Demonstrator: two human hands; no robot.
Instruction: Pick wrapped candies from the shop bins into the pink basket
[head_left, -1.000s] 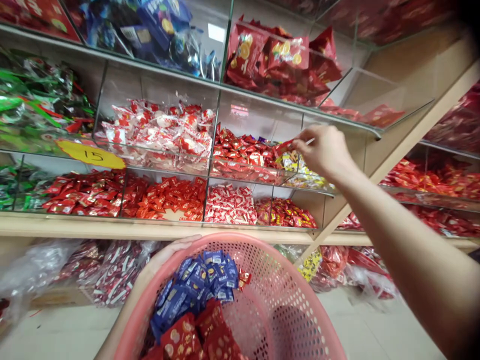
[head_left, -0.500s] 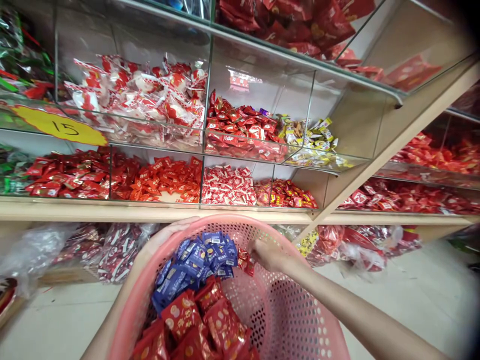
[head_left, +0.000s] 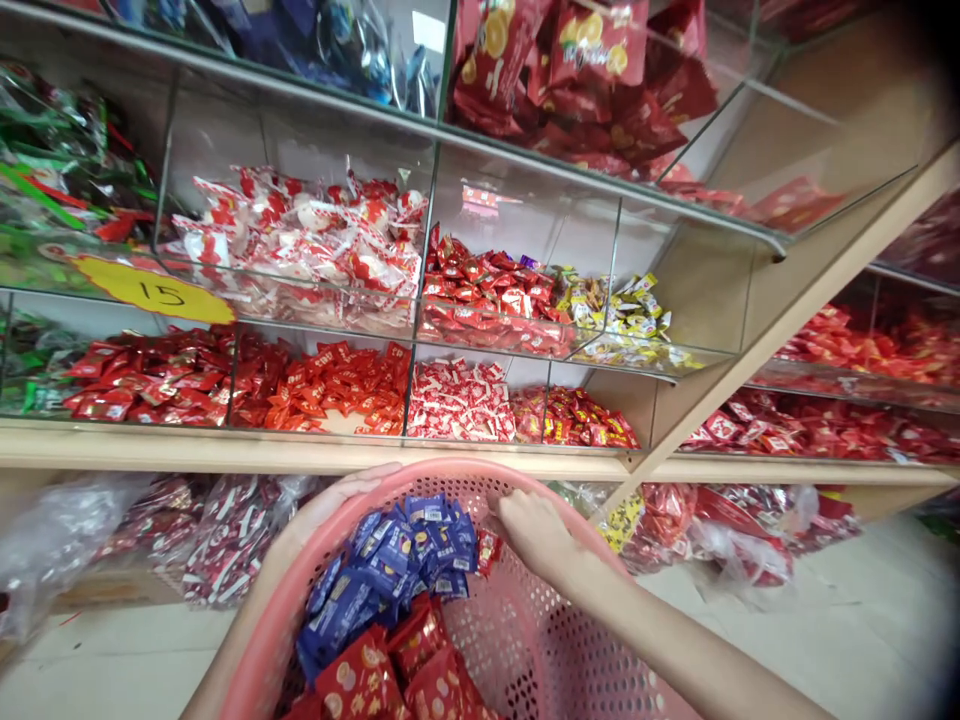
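Observation:
A pink perforated plastic basket point(head_left: 600, 640) is in front of me, against the shelf edge. My left hand point(head_left: 352, 490) is closed over its left rim. Inside, at the left, lie blue candy packets point(head_left: 390, 560), with larger red candy packets point(head_left: 367, 670) nearer to me. My right hand point(head_left: 529, 525) is inside the basket near its far wall, fingers curled and pointing left. Just below its fingertips is a small red wrapped candy point(head_left: 487, 550). Whether anything is within the curled fingers is hidden.
Glass-fronted shelf compartments hold red-and-white candies point(head_left: 461, 400), orange-red candies point(head_left: 341, 385) and yellow-wrapped candies point(head_left: 637, 305). A yellow price tag point(head_left: 154, 290) reads 15. Below the wooden ledge point(head_left: 187, 450) are bagged sweets point(head_left: 225, 530). A slanting wooden post point(head_left: 720, 375) divides the shelving.
The view has tilted up, so shelves and basket sit lower in the picture. My right hand has risen slightly off the small red candies; the left keeps its hold on the rim.

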